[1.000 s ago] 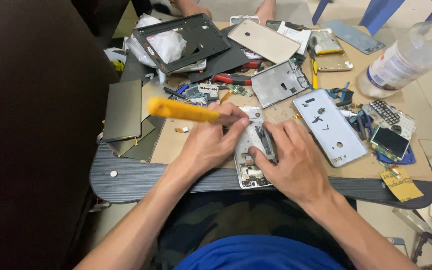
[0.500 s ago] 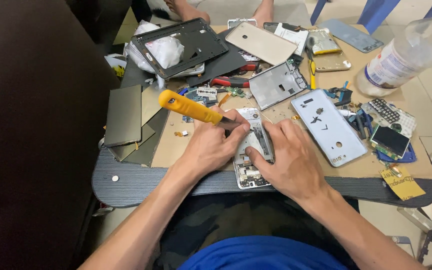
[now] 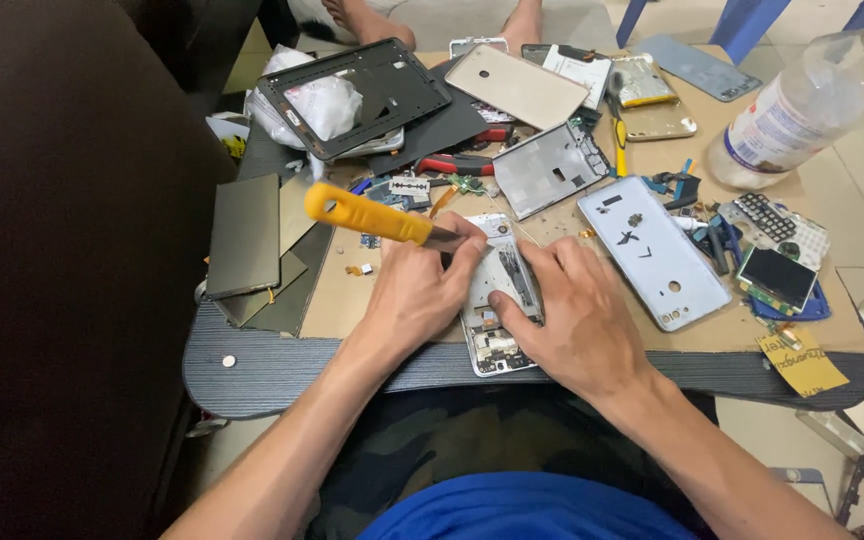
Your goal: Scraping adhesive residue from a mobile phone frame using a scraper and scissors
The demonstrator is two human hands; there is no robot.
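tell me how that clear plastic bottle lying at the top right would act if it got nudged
The clear plastic bottle lies on its side, so it would probably roll. It looks mostly empty, so likely light and easy to shift. Near the table edge, it might drop off.

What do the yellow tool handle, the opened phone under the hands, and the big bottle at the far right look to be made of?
Yellow handle: probably matte plastic, going by its solid, even colour with only a dull sheen.
Opened phone: pale frame, likely plastic or painted metal; it is hard to tell which.
Bottle: clear plastic, see-through with a label round it.
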